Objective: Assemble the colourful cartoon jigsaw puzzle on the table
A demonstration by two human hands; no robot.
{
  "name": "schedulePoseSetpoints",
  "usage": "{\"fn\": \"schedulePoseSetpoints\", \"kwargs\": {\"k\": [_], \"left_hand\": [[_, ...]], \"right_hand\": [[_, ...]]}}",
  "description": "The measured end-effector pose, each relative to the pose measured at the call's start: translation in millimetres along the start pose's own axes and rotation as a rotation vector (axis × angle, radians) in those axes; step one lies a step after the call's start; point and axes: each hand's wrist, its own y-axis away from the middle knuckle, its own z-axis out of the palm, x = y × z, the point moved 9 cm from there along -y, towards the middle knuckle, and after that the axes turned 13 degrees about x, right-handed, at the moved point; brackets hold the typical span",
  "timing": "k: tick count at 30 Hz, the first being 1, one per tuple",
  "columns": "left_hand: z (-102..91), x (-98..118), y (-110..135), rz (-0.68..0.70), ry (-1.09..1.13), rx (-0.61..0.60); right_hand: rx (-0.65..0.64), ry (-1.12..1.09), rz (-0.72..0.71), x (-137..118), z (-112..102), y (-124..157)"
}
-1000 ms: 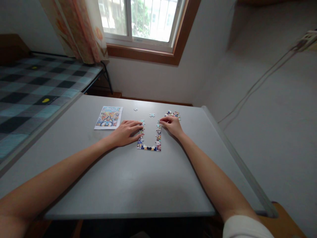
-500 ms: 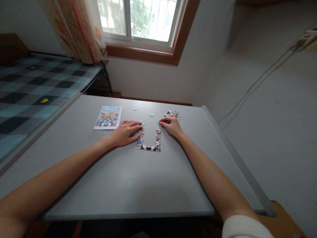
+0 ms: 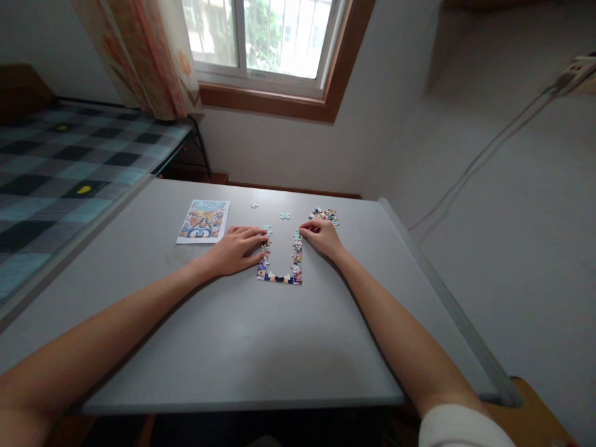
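A U-shaped strip of joined jigsaw pieces (image 3: 279,277) lies on the grey table (image 3: 242,335). My left hand (image 3: 237,248) rests flat beside the strip's left arm, fingers stretched out and touching it. My right hand (image 3: 321,237) is at the top of the right arm, fingers curled in a pinch on a piece there; the piece itself is too small to make out. A small heap of loose pieces (image 3: 326,215) sits just behind my right hand.
A printed reference picture (image 3: 203,221) lies left of my left hand. Two stray pieces (image 3: 285,216) lie further back. A bed with a checked cover (image 3: 60,167) borders the table's left, a window and curtain stand behind, and a wall with cables runs along the right.
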Motion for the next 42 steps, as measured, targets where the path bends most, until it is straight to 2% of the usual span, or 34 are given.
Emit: {"fn": "schedulePoseSetpoints", "kwargs": {"k": [9, 15, 22, 29, 35, 42], "left_hand": [[1.3, 0.1, 0.1, 0.000, -0.002, -0.009], [1.4, -0.7, 0.4, -0.008, 0.003, -0.005], [1.6, -2.3, 1.4, -0.020, 0.007, -0.013], [1.2, -1.9, 0.2, -0.031, 0.019, -0.016], [1.2, -0.9, 0.9, -0.020, 0.006, -0.020], [2.2, -2.0, 0.9, -0.018, -0.001, -0.016]], "right_hand": [[-0.004, -0.136, -0.010, -1.7, -1.6, 4.6], [-0.020, -0.116, -0.039, -0.9, 1.8, 5.2], [-0.021, -0.082, 0.013, 0.8, 0.9, 4.3], [0.109, -0.153, 0.020, -1.4, -13.3, 2.2], [0.064, -0.101, 0.014, -7.1, -9.5, 4.6], [0.056, -0.012, -0.084, -15.5, -7.8, 6.6]]}}
